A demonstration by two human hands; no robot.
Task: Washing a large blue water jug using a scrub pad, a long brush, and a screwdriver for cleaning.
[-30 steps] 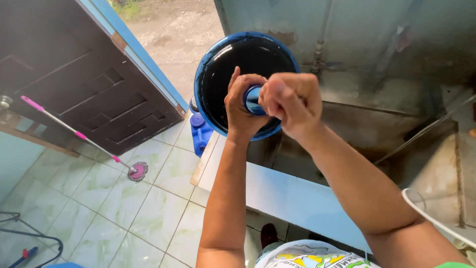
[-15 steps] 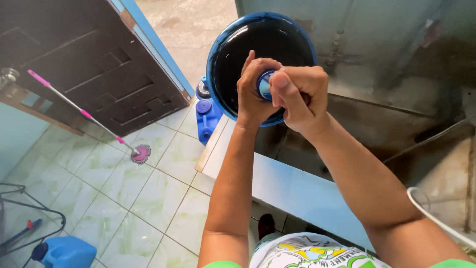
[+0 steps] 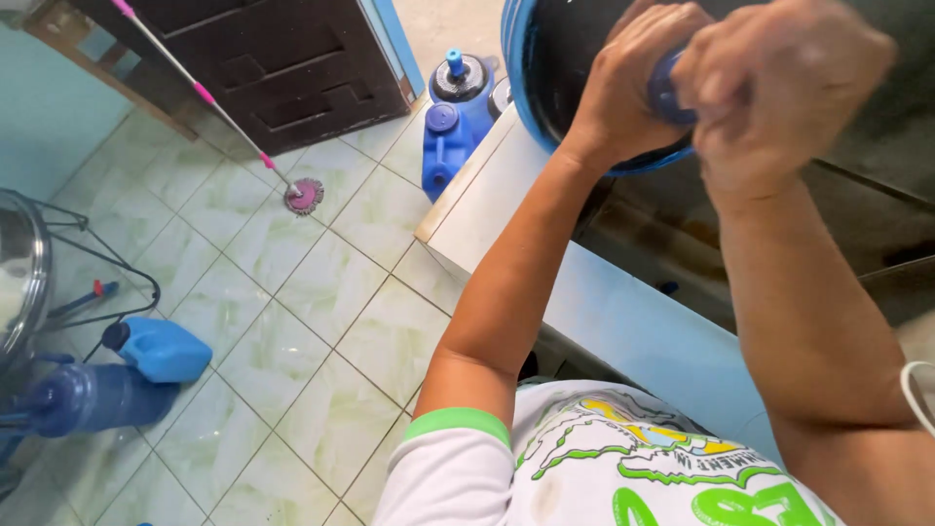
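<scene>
Both hands up at the top right, over a big blue tub (image 3: 531,93) with a dark inside. Tub sits on the pale blue ledge (image 3: 623,321). Left hand (image 3: 633,73) is wrapped around a small blue cylinder (image 3: 667,93); only a sliver of it shows between the hands, so can't tell what it is. Right hand (image 3: 779,83) is fisted tight at the cylinder's other end, touching the left hand; looks closed on it, but blur hides the contact. Cylinder sits in front of the tub's opening.

Floor: pale green tiles (image 3: 292,321). Blue jerrycan (image 3: 450,141) stands just beside the ledge end, a second capped container (image 3: 460,78) behind it. Mop (image 3: 304,195) with pink head rests on the tiles, handle leaning up-left across the dark door (image 3: 282,58). Lower left: another blue jerrycan (image 3: 161,349) on its side, blue bottle (image 3: 93,394) next to it, near a wire stand (image 3: 68,244).
</scene>
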